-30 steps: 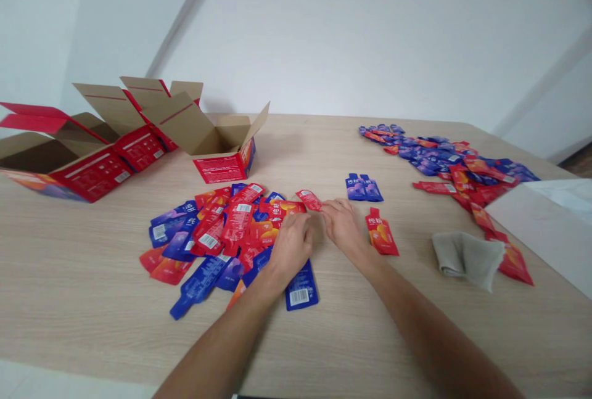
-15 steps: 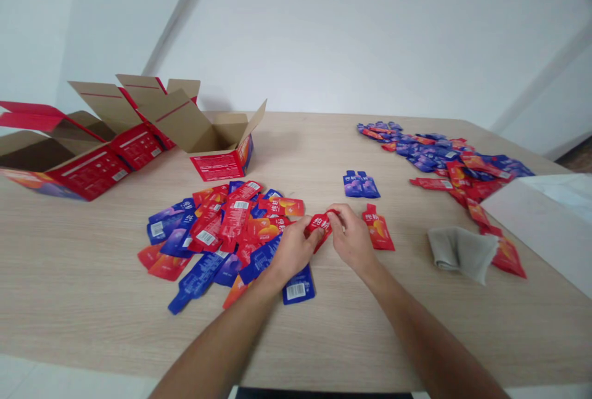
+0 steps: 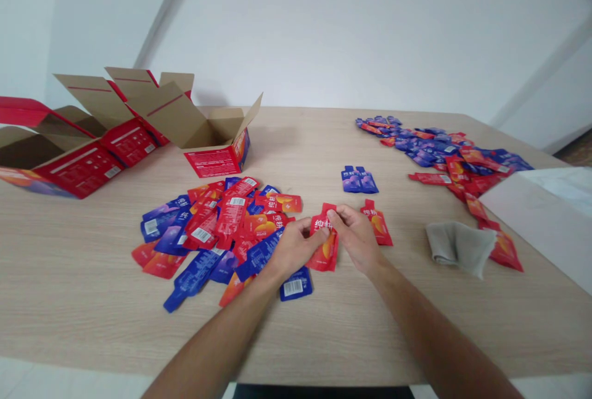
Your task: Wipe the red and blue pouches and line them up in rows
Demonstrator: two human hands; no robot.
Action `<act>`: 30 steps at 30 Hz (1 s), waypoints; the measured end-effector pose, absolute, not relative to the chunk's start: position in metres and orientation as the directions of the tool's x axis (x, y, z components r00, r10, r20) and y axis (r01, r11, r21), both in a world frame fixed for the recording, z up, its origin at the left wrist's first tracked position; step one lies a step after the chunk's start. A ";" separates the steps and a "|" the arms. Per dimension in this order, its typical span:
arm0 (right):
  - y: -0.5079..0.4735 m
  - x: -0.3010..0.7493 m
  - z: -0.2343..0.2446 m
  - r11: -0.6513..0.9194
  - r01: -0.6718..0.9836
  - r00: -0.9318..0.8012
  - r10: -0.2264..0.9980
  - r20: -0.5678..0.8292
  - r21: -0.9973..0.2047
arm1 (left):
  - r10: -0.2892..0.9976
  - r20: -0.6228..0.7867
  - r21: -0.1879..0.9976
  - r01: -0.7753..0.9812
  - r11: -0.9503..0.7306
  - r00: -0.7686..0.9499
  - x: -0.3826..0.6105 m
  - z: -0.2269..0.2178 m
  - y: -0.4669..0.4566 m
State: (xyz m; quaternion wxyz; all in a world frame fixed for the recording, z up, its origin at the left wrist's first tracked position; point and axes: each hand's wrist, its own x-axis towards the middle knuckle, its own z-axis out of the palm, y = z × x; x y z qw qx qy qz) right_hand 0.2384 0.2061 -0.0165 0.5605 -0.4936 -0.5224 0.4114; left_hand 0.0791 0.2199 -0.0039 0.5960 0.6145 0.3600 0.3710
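A red sachet (image 3: 324, 255) with white Chinese characters and orange fruit printed on its front is held between the two hands, above the near middle of the counter (image 3: 342, 337); whether its lower edge touches the surface cannot be told. Its printed face is toward the camera and its narrow neck points away from the person. The left hand (image 3: 292, 246) is clamped on the sachet's left side, thumb across the front. The right hand (image 3: 358, 237) pinches it near the neck, thumb also on the front.

Just beside the right hand lies a second red sachet (image 3: 380, 228), printed face up. Beyond it, a pair of blue sachets (image 3: 359, 182) lies side by side, necks pointing away. A blue sachet with a barcode (image 3: 296, 288) lies partly under the left forearm. To the left spreads a loose pile of red and blue sachets (image 3: 231, 220), overlapping at many angles.

Behind that pile stands an open carton (image 3: 213, 162), flaps raised, with more open red cartons (image 3: 87, 172) farther left. On the right lie a folded grey cloth (image 3: 457, 245), a long heap of mixed sachets (image 3: 430, 149) and a white sheet-like object (image 3: 546, 214).
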 end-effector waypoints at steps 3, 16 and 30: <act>0.205 0.235 -0.019 0.162 0.128 0.109 0.978 0.177 -0.978 | 0.936 0.088 0.990 0.071 -0.119 0.341 0.077 -0.001 0.223; 0.194 0.216 -0.013 0.211 0.451 0.159 0.937 0.311 -0.867 | 0.945 0.236 0.833 0.452 -0.318 0.228 0.085 -0.002 0.211; 0.215 0.246 -0.029 0.120 0.385 0.212 0.953 0.215 -0.915 | 0.942 -0.042 0.987 0.162 -0.013 0.332 0.092 -0.020 0.217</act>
